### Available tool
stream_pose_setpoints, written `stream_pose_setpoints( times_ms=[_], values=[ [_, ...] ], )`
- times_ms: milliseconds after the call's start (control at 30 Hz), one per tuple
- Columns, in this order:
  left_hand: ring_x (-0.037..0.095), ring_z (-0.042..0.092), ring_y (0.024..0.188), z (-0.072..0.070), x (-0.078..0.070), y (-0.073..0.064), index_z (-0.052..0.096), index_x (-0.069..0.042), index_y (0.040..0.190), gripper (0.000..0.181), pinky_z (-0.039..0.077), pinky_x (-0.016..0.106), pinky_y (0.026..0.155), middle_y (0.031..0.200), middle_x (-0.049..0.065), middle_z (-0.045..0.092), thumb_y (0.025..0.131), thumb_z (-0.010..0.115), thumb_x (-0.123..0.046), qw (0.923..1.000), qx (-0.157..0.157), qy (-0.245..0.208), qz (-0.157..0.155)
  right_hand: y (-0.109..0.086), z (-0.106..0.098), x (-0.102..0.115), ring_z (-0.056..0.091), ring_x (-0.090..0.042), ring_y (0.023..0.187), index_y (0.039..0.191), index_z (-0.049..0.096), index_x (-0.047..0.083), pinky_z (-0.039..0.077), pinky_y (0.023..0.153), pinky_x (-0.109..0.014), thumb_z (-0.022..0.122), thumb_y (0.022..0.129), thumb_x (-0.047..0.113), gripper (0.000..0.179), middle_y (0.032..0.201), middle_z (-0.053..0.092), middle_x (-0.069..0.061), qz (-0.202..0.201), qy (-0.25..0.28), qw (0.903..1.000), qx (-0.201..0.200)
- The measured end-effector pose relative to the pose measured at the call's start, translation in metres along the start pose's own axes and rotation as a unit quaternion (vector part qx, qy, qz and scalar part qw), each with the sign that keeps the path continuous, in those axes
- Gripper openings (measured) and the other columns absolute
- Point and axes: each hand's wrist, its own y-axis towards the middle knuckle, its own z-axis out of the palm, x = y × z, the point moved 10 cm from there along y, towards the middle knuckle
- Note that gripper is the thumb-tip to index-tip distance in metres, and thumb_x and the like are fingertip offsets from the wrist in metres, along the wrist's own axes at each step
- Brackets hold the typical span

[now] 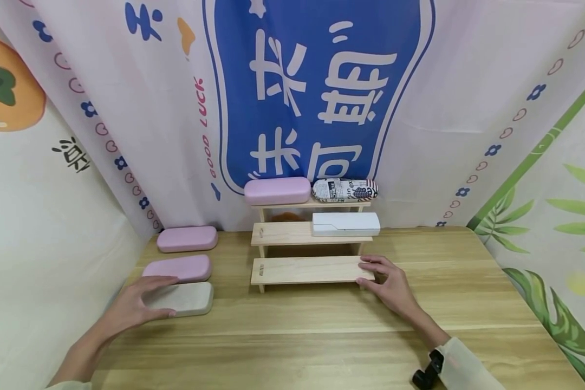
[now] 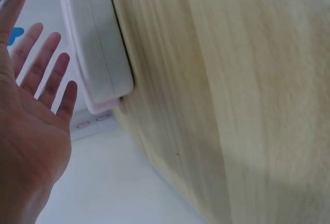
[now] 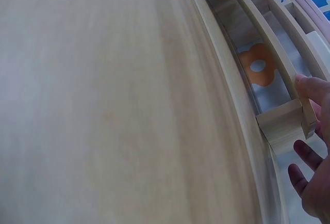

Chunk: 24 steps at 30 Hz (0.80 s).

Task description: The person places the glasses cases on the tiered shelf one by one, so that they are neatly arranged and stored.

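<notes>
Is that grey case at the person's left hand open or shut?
The grey case is shut: in the left wrist view, a thin seam runs along its side with no gap showing.

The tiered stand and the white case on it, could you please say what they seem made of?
Tiered stand: pale matte wood, judging by its grain. White case: probably smooth plastic, from its even surface and seam, though coated metal is possible.

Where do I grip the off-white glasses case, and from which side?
I'd bring the left hand in from the left and above, pinching the off-white glasses case across its narrow width: thumb on the near long side, fingers on the far. It lies flat and elongated; the pink case close behind likely leaves little finger room.
</notes>
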Motion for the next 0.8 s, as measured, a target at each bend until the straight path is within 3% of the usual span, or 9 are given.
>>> stream_pose_setpoints(
  times_ms=[300,600,800],
  values=[
    [-0.015,0.048,0.123,0.000,0.020,-0.010,0.077,-0.015,0.127,0.069,0.024,-0.002,0.102,0.127,0.011,0.076,0.064,0.102,-0.026,0.9990,0.008,0.004,-0.044,0.000,0.000,-0.003,0.062,-0.050,0.124,0.115,0.075,-0.010,0.039,0.108,-0.008,0.088,0.079,-0.006,0.038,0.129,0.069,-0.028,0.001,0.000,1.0000,-0.001],
    [-0.018,0.045,0.122,0.000,0.028,-0.014,0.077,-0.012,0.126,0.067,0.023,-0.003,0.101,0.126,0.013,0.075,0.065,0.102,-0.025,0.9985,0.010,-0.001,-0.053,0.000,0.000,-0.004,0.062,-0.049,0.124,0.115,0.075,-0.010,0.039,0.109,-0.008,0.088,0.080,-0.006,0.038,0.129,0.069,-0.027,-0.001,0.003,1.0000,-0.003],
    [-0.013,0.047,0.122,0.002,0.029,-0.015,0.077,-0.012,0.126,0.066,0.022,-0.003,0.101,0.127,0.015,0.074,0.066,0.102,-0.027,0.9981,0.016,0.006,-0.059,0.000,0.000,-0.003,0.062,-0.050,0.125,0.115,0.076,-0.011,0.041,0.108,-0.008,0.088,0.080,-0.006,0.038,0.129,0.069,-0.028,-0.005,0.002,1.0000,-0.004]
  ],
)
